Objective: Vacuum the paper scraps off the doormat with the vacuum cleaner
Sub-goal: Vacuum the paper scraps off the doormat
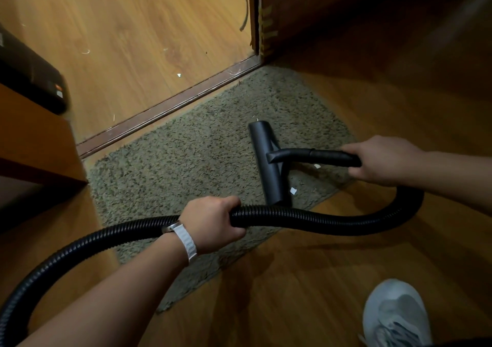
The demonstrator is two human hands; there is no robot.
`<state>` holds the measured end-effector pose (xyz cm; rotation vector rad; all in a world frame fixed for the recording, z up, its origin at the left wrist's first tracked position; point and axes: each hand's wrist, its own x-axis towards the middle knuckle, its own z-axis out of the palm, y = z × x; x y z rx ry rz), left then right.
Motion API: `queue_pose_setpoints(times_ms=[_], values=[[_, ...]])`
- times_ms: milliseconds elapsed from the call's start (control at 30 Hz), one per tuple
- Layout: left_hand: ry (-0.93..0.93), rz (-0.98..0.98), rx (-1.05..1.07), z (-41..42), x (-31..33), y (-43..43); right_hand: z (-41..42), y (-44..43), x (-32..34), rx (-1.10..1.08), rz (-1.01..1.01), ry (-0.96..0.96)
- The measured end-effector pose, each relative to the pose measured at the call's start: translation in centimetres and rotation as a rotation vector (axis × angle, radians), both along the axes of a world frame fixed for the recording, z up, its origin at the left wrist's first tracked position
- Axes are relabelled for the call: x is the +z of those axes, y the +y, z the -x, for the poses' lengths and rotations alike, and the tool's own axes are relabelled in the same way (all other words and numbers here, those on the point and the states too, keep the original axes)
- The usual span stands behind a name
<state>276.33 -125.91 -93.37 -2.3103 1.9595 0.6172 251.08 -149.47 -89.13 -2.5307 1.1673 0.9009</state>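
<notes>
**Clerk:** First entry, the mat?

**Checker:** Doormat (186, 160), grey-green shag. It lay on the wooden floor (292, 280), one long edge along the threshold strip (165, 109).

**Clerk:** Vacuum parts?

**Checker:** Nozzle (265, 157), black and bar-shaped, rested on the doormat's right half. Wand (319, 156), black and rigid, joined the nozzle's middle and ran off to the right. Hose (319, 220), black and ribbed, looped from the wand's end, passed below the right hand, crossed the doormat's near edge and left the view at the lower left corner.

**Clerk:** Hands?

**Checker:** Right hand (380, 160) grasped the wand, fingers wrapped round it. Left hand (213, 224) grasped the hose from above, fingers curled round it. A watch (186, 240) with a white strap sat on that wrist.

**Clerk:** Paper scraps?

**Checker:** Two on the doormat. The larger scrap (292, 191), white, lay just beside the nozzle's near end, to its right. The smaller scrap (316, 166) lay under the wand, near the right hand. Further white bits (179, 75) lay on the lighter floor beyond the threshold strip, well apart from the nozzle.

**Clerk:** Sundries?

**Checker:** One grey shoe (394, 312) on the floor, lower right. One dark object (32, 80) at the left edge, too blurred to identify. Brown wooden furniture (32, 146) stood below it. The door frame (266, 27) stood at the doormat's far corner.
</notes>
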Motion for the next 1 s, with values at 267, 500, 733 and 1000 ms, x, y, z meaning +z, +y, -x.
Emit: queue_pose_setpoints(times_ms=[267, 500, 733, 1000], values=[[0.044, 0.03, 0.1, 0.0, 0.3, -0.3, 0.2, -3.9, -0.8, -0.28, 0.085, -0.103], [0.051, 0.019, 0.118, -0.6, 0.2, -0.1, -4.3, -4.5, -1.8, -0.172, 0.081, -0.162], [0.042, 0.018, 0.138, -0.8, 0.4, 0.4, -7.8, -4.3, -1.6, -0.048, 0.046, -0.179], [0.07, 0.027, 0.165, -0.6, 0.8, 0.2, -4.9, -6.3, -1.9, -0.274, 0.086, -0.179]])
